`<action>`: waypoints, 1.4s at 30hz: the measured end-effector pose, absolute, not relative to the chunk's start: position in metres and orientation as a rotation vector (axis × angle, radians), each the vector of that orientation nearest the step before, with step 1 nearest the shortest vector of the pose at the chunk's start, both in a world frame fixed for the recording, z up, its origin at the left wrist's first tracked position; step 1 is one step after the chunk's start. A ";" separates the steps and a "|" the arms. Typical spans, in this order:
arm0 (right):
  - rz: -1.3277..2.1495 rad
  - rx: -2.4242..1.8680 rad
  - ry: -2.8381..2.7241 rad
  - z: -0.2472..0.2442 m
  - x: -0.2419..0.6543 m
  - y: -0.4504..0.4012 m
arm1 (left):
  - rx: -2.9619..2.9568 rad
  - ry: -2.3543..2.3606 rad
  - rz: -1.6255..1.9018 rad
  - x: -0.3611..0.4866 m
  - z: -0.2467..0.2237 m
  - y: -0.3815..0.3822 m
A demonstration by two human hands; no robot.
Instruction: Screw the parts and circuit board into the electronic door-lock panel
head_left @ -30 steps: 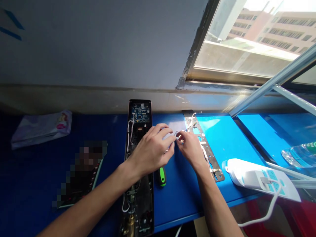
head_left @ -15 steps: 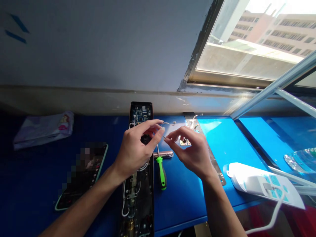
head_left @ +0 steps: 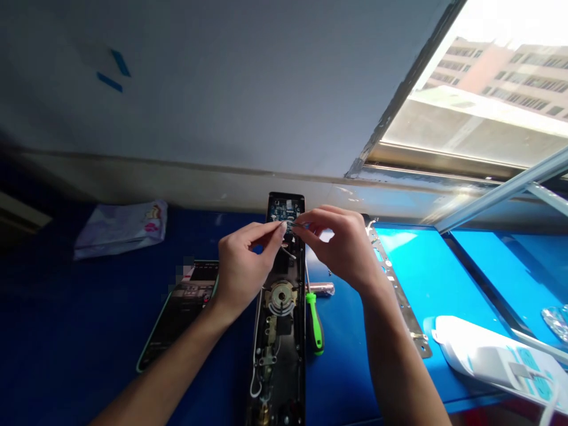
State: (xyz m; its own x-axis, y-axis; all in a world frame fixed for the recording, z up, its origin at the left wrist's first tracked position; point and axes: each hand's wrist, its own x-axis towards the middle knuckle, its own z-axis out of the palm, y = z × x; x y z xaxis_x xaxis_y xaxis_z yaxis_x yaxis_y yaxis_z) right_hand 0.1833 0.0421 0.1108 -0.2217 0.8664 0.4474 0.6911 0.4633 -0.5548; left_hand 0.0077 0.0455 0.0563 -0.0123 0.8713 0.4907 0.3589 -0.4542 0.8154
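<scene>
A long black lock-like housing (head_left: 288, 331) lies open, showing a circuit board (head_left: 279, 210) at its far end and a round metal part (head_left: 281, 297) in the middle. Over the board, my left hand (head_left: 246, 266) is closed in a pinch on a thin pale cable (head_left: 289, 253), whose loose end hangs below the fingertips. My right hand (head_left: 341, 245) also pinches, its fingertips almost touching the left ones, on a thin strand that looks like the same cable. The fingers partly hide the board.
Right of the housing lie a green-handled screwdriver (head_left: 315, 325) and a shiny cylinder (head_left: 322, 289). Farther right are a perforated metal plate (head_left: 402, 302) and a white power strip (head_left: 479, 349). On the left are a phone (head_left: 177, 319) and a purple-white packet (head_left: 122, 228).
Both hands have moved with the cable from beside the housing to over its circuit board. The view has shifted left, and the round metal part has come into sight.
</scene>
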 end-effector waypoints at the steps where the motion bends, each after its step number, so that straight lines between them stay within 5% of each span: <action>1: 0.307 -1.305 -1.997 0.110 0.183 0.046 | 1.817 1.278 1.482 0.008 0.056 0.046; 16: 0.566 -1.324 -1.908 0.089 0.187 0.066 | 2.003 1.176 1.431 -0.014 0.069 0.083; 29: 0.413 -1.366 -1.963 0.089 0.176 0.075 | 2.531 1.016 0.940 -0.043 0.082 0.137; 42: 0.341 -1.405 -1.963 0.086 0.177 0.078 | 2.578 0.711 0.849 -0.031 0.086 0.158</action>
State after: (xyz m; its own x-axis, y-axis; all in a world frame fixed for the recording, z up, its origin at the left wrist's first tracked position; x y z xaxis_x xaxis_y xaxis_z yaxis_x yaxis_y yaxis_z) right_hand 0.1767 0.0781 0.0860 -0.1775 0.9082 0.3790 0.7274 0.3805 -0.5711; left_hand -0.0314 0.1583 0.0859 0.6969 0.5526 0.4571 0.3531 -0.8192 0.4520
